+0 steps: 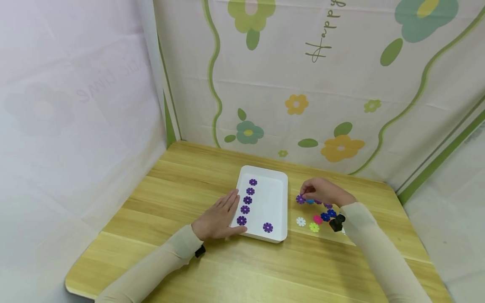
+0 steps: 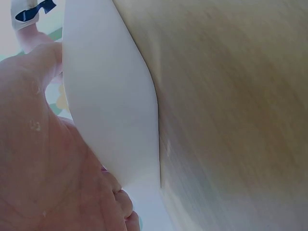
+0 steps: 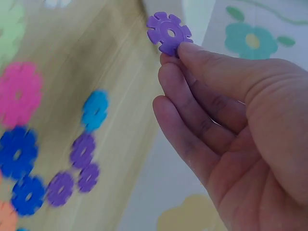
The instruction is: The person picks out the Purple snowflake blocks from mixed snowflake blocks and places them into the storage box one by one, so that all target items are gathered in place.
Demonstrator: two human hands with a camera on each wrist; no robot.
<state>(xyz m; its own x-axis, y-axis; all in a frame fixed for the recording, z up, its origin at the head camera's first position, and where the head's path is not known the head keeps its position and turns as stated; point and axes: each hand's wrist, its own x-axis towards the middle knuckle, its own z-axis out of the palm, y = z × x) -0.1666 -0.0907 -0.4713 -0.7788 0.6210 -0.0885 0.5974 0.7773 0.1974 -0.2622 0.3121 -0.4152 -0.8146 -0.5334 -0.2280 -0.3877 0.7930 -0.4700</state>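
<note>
Between thumb and forefinger my right hand pinches a purple snowflake disc, raised over the table to the right of the white tray. Fingers extended, my left hand rests on the tray's left rim near its front corner. Inside the tray a column of several purple snowflake discs runs along the left side. One more purple disc lies at the tray's front right. In the left wrist view, the tray's outer wall stands beside the left palm.
Loose discs lie on the wooden table beneath and beside my right hand: white, yellow-green, pink, dark blue, light blue and purple. A flower-printed curtain hangs behind the table.
</note>
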